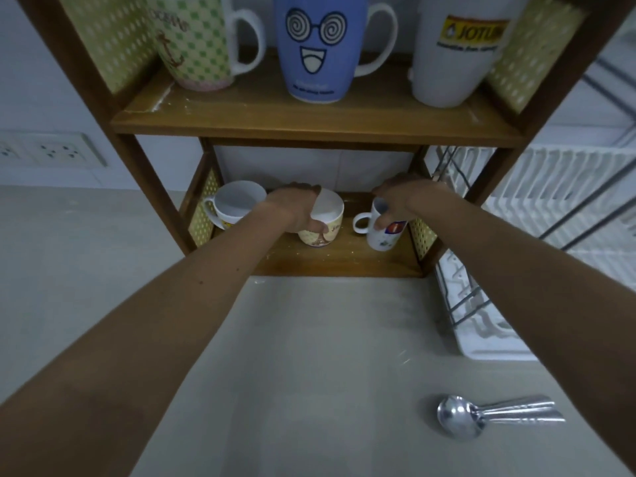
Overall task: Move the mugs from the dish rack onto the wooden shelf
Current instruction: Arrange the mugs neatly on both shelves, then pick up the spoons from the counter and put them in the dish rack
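Both my hands reach into the lower level of the wooden shelf (pixel 344 261). My left hand (pixel 296 208) grips the rim of a cream mug (pixel 327 218) with a printed picture, standing on the lower board. My right hand (pixel 402 201) holds a small white mug (pixel 382 235) with a red label, tilted a little, at the board's right end. A wide white mug (pixel 234 208) stands at the left of the same board. On the upper board stand a green checked mug (pixel 192 43), a blue face mug (pixel 320 46) and a white mug (pixel 451 53) with a yellow logo.
The white dish rack (pixel 481 325) with dark wire dividers stands right of the shelf on the grey counter (pixel 309 356). Stacked metal spoons (pixel 481 414) lie at the front right. A wall socket (pixel 51 149) is at the left.
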Tool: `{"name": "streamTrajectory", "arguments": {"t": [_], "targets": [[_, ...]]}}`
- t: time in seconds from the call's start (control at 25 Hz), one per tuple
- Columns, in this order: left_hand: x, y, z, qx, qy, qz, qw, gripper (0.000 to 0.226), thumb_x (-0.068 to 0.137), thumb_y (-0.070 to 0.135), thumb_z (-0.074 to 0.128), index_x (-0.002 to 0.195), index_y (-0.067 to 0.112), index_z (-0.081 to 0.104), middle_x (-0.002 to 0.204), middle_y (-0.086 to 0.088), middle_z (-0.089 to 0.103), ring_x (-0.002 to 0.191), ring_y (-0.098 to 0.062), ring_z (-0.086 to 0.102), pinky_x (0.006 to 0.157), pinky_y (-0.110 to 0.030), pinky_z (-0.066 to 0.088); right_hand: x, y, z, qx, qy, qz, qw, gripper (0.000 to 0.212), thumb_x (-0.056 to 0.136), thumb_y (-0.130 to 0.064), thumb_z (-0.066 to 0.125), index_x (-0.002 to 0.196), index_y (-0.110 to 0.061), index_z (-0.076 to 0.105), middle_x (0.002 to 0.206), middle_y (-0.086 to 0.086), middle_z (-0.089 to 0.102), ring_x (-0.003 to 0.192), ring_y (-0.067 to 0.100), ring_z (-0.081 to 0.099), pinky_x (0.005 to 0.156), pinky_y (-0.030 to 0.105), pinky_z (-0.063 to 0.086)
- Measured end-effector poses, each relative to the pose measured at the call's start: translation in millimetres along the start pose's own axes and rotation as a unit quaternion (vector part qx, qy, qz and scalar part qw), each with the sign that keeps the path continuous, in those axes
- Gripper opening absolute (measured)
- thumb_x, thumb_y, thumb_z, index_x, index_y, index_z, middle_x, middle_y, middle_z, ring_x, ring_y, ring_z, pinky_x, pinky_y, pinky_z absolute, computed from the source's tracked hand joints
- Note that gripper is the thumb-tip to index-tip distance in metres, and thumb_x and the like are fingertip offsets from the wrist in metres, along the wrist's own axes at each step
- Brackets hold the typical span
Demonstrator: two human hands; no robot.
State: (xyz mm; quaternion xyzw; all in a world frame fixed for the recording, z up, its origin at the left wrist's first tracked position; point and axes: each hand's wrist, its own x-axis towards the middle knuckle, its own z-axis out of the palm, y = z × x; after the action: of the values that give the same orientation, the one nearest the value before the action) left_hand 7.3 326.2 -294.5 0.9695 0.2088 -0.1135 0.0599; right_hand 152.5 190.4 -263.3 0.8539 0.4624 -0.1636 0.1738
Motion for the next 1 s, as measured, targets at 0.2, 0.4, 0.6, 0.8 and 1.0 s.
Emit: {"name": "streamTrajectory", "arguments": {"t": [0.2, 0.4, 0.6, 0.8, 1.0], "targets": [[-22, 7, 16, 0.044, 0.043, -0.014, 0.998, 0.091, 0.085, 0.054, 0.056, 0.151, 0.013, 0.008, 0.159, -0.014, 0.013, 0.144, -0.033, 0.02, 0.115, -0.05, 0.02, -36, -18, 8, 0.035, 0.044, 0.018, 0.998, 0.063, 0.094, -0.042, 0.051, 0.14, -0.002, 0.034, 0.15, 0.019, 0.033, 0.13, 0.037, 0.04, 0.098, 0.042, 0.043], [-107, 54, 60, -0.162, 0.179, 0.019, 0.97, 0.069, 0.091, 0.033, 0.054, 0.149, 0.014, 0.021, 0.159, -0.011, 0.02, 0.146, -0.024, 0.016, 0.117, -0.046, 0.011, -145, -45, 66, 0.238, 0.267, -0.031, 0.933, 0.049, 0.086, -0.013, 0.053, 0.134, -0.006, 0.047, 0.132, 0.021, 0.054, 0.113, 0.039, 0.055, 0.089, 0.046, 0.05], [-191, 130, 112, -0.315, 0.197, 0.074, 0.925, 0.042, 0.088, 0.014, 0.058, 0.13, 0.01, 0.056, 0.135, -0.007, 0.056, 0.126, -0.023, 0.05, 0.108, -0.035, 0.035, -237, -20, 159, 0.301, 0.277, 0.032, 0.912, 0.024, 0.084, -0.009, 0.057, 0.104, -0.012, 0.07, 0.099, 0.01, 0.074, 0.088, 0.033, 0.068, 0.075, 0.042, 0.056], [-230, 199, 141, -0.381, 0.163, 0.11, 0.904, 0.036, 0.081, 0.002, 0.056, 0.115, 0.011, 0.065, 0.114, -0.008, 0.065, 0.108, -0.024, 0.06, 0.096, -0.029, 0.042, -261, 23, 219, 0.259, 0.214, 0.109, 0.936, 0.03, 0.082, -0.009, 0.06, 0.11, -0.014, 0.069, 0.11, 0.008, 0.07, 0.105, 0.031, 0.06, 0.086, 0.038, 0.05], [-231, 247, 151, -0.385, 0.108, 0.126, 0.908, 0.031, 0.087, 0.008, 0.051, 0.115, 0.01, 0.064, 0.11, -0.01, 0.065, 0.1, -0.026, 0.062, 0.089, -0.034, 0.048, -254, 49, 243, 0.233, 0.211, 0.103, 0.944, 0.038, 0.082, -0.012, 0.061, 0.12, -0.016, 0.064, 0.126, 0.005, 0.061, 0.116, 0.029, 0.055, 0.091, 0.038, 0.047]]}}
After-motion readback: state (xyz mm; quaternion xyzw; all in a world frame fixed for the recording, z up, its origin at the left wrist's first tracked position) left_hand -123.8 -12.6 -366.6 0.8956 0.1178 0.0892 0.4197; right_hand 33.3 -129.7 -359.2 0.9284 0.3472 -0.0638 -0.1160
